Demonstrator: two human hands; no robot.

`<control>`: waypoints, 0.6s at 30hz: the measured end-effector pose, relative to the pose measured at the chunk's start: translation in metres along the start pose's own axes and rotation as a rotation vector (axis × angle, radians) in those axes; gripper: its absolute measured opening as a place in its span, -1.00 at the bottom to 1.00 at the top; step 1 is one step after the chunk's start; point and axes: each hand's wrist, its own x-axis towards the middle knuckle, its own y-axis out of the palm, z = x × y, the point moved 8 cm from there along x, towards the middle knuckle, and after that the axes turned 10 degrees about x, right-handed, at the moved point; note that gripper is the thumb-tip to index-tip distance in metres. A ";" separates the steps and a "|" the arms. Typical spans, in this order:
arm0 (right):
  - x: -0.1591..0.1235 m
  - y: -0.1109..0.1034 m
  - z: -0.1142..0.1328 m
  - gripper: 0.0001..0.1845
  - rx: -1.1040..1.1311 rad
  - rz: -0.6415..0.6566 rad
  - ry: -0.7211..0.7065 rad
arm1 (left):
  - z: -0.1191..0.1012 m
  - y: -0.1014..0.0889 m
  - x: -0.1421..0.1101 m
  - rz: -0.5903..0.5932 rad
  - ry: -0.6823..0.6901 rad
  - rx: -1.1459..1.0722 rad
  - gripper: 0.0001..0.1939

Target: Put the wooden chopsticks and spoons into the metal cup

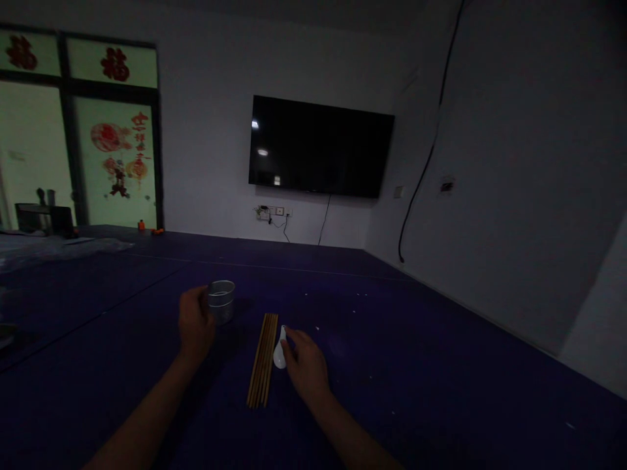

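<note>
My left hand (196, 326) is closed round the left side of a see-through looking cup (221, 305), which stands upright with its rim up. A bundle of several wooden chopsticks (262, 362) lies side by side on the dark blue surface (392, 339), between my two hands. Just right of them is a white soup spoon (279, 357), its handle pointing away from me. The thumb and fingers of my right hand (308, 367) close on the spoon from the right, near its handle.
Small white scraps (317, 328) are scattered on the surface to the right. At the far left lie crumpled clear plastic (63, 248) and a dark box (44, 219). A wall-mounted television (321, 147) hangs ahead, and a black cable (416, 189) runs down the right wall.
</note>
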 end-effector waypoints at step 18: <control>0.001 -0.016 0.004 -0.52 0.565 -0.226 0.106 | -0.133 0.025 -0.093 0.309 0.748 -0.345 -0.56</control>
